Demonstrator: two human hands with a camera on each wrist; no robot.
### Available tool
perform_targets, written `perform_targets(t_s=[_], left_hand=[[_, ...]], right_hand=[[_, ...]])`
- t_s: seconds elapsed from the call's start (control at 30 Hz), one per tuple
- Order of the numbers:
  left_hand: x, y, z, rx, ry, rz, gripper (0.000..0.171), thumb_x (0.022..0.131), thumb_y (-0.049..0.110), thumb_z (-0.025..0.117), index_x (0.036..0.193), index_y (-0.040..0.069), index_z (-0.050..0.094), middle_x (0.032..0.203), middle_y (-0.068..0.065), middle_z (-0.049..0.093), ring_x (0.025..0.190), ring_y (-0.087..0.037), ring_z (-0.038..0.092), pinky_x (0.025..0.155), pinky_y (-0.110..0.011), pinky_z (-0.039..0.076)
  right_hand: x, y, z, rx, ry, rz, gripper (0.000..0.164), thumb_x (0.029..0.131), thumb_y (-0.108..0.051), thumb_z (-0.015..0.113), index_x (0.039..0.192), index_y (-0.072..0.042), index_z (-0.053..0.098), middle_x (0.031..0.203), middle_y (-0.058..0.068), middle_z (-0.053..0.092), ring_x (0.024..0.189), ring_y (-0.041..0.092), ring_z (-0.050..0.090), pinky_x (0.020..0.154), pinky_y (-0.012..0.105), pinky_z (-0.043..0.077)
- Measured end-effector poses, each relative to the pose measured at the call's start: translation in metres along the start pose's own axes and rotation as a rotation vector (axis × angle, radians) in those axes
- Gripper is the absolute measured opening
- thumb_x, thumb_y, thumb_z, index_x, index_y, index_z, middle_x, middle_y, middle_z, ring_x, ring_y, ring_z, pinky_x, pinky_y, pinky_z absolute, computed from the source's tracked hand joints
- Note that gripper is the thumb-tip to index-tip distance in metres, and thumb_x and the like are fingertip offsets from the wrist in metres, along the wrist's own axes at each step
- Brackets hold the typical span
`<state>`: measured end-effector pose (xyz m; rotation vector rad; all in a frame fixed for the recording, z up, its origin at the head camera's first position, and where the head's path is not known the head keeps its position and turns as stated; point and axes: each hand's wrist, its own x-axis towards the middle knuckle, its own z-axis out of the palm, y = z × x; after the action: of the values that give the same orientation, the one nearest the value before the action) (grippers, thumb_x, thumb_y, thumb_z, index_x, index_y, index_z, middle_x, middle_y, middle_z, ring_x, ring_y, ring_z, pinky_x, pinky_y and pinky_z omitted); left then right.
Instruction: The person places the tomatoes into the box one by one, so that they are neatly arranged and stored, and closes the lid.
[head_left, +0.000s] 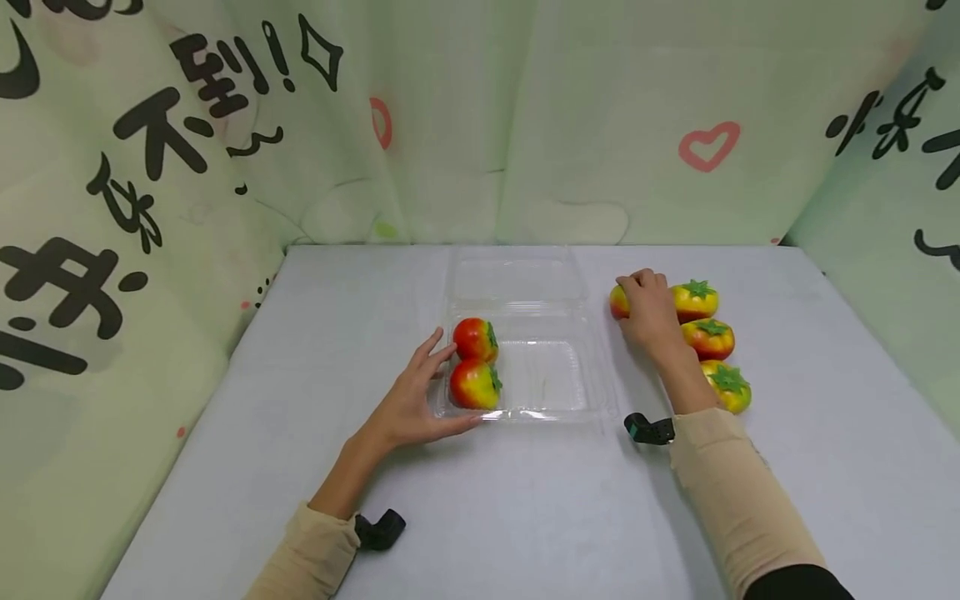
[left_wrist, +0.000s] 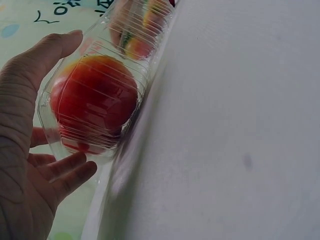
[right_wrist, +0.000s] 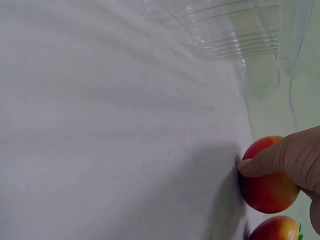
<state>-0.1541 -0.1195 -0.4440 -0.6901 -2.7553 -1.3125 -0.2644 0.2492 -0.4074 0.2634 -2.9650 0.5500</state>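
Observation:
My right hand (head_left: 651, 312) grips a red-and-yellow persimmon (head_left: 619, 302), its thumb pressed across the fruit in the right wrist view. My left hand (head_left: 416, 400) spreads its fingers round the left front corner of a clear plastic clamshell box (head_left: 543, 375). The thumb lies along the front edge, and the other fingertips are at the left side. Inside, two persimmons sit one behind the other at the left: the back one (head_left: 474, 339) and the front one (head_left: 475, 384). Their green leafy tops face right.
Three more persimmons stand in a column by the right forearm: back (head_left: 695, 300), middle (head_left: 708, 338) and front (head_left: 727, 386). The box's lid (head_left: 517, 277) lies folded back toward the curtain (head_left: 585, 125). A white cloth (head_left: 525, 517) covers the table.

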Motion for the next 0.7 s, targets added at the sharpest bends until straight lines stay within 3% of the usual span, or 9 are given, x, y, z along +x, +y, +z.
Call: perform_targets(t_s=[0.27, 0.7], left_hand=[[0.0, 0.001, 0.0, 0.001, 0.005, 0.016, 0.1, 0.074, 0.04, 0.089, 0.154, 0.003, 0.042, 0.169, -0.014, 0.021, 0.133, -0.033, 0.057, 0.108, -0.051, 0.048], [0.0, 0.001, 0.0, 0.004, 0.001, 0.006, 0.1, 0.074, 0.039, 0.089, 0.154, 0.003, 0.042, 0.169, -0.014, 0.021, 0.13, -0.034, 0.059, 0.107, -0.052, 0.049]], right_hand=[[-0.001, 0.001, 0.0, 0.021, 0.0, 0.037, 0.06, 0.087, 0.006, 0.071, 0.142, 0.012, 0.048, 0.136, 0.033, 0.042, 0.128, 0.05, 0.034, 0.115, 0.062, 0.034], [-0.011, 0.006, -0.005, 0.171, 0.07, 0.093, 0.062, 0.088, -0.002, 0.075, 0.143, 0.009, 0.049, 0.137, 0.034, 0.042, 0.129, 0.051, 0.036, 0.113, 0.063, 0.035]])
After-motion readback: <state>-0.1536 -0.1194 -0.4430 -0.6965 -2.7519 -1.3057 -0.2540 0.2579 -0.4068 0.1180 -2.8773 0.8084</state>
